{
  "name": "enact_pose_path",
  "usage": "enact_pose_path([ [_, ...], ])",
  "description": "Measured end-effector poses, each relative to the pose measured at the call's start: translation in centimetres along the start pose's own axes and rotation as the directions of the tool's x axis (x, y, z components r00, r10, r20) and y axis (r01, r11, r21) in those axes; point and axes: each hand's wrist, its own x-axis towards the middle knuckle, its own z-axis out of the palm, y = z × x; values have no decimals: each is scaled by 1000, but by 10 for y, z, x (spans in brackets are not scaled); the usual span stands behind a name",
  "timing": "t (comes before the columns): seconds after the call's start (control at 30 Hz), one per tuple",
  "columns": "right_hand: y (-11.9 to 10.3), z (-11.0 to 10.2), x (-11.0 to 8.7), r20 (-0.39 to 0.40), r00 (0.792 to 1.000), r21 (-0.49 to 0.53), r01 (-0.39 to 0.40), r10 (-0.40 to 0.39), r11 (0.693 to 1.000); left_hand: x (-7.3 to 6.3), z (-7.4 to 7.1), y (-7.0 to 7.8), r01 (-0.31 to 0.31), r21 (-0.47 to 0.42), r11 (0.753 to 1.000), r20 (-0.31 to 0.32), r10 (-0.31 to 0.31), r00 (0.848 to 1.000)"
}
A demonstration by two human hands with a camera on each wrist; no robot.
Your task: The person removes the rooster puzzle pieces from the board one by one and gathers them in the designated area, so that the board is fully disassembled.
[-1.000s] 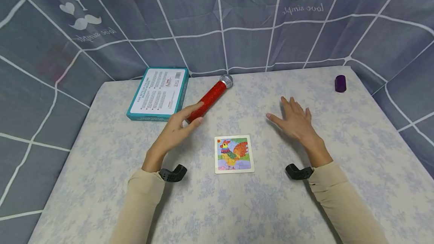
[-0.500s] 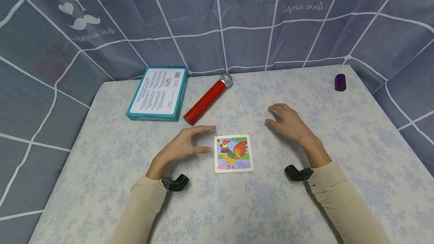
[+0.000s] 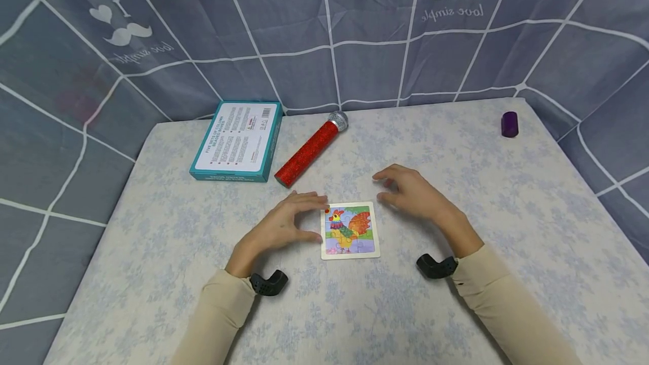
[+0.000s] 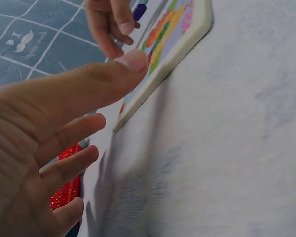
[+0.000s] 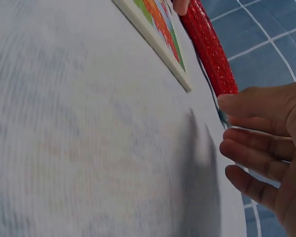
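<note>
A small square jigsaw puzzle [image 3: 350, 231] with a rooster picture and a white frame lies flat on the table. My left hand [image 3: 279, 223] is at its left edge, thumb and fingers spread apart, with the fingertips right at the frame. In the left wrist view the thumb [image 4: 103, 79] overlaps the puzzle's border. My right hand [image 3: 413, 193] hovers to the upper right of the puzzle, fingers loosely bent and holding nothing. The right wrist view shows a gap between its fingers [image 5: 256, 148] and the puzzle's corner.
A red glittery microphone [image 3: 309, 151] with a silver head lies behind the left hand. Left of it is a teal-edged box [image 3: 235, 137] with printed text. A dark purple cylinder [image 3: 509, 124] stands near the back right corner. Grey gridded curtain [image 3: 365, 27] surrounds the table.
My left hand has come away from the microphone, leaving it in place, and moved down to the puzzle's left edge. The right hand has moved left toward the puzzle, its fingers bending.
</note>
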Motion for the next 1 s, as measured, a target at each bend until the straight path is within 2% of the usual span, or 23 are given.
enact_pose_path([
  [0.33, -20, 15, 4, 98, 990, -21, 103, -100, 995, -1, 5, 0, 28, 37, 999, -1, -28, 1000],
  [0.57, -28, 21, 6, 129, 981, -27, 149, -144, 988, -6, 6, 4, 10, 109, 994, 11, -11, 1000],
  [0.8, -39, 28, 10, 175, 973, -10, 152, -148, 988, -18, 7, 9, 0, 180, 984, 3, -1, 1000],
  [1.0, -44, 37, 12, 225, 963, -25, 159, -150, 987, -25, 12, 9, -11, 199, 980, -15, 15, 1000],
])
